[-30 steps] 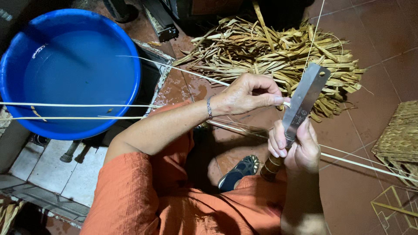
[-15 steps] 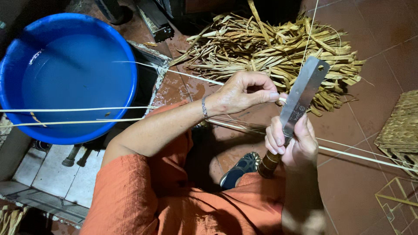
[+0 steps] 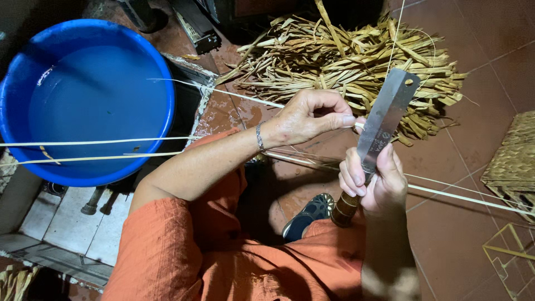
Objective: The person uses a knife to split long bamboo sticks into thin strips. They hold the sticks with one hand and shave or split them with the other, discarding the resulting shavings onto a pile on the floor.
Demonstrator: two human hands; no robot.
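Covering red floor tiles [image 3: 479,50], dry strips [image 3: 356,56]

Setting: home weaving workspace, floor level.
Red tiled floor [image 3: 479,50]; heap of dried plant strips [image 3: 356,56] as landmark. Blue water tub [image 3: 83,95] well left of heap; woven basket piece [image 3: 512,161] and wire frame [image 3: 512,256] right of it.
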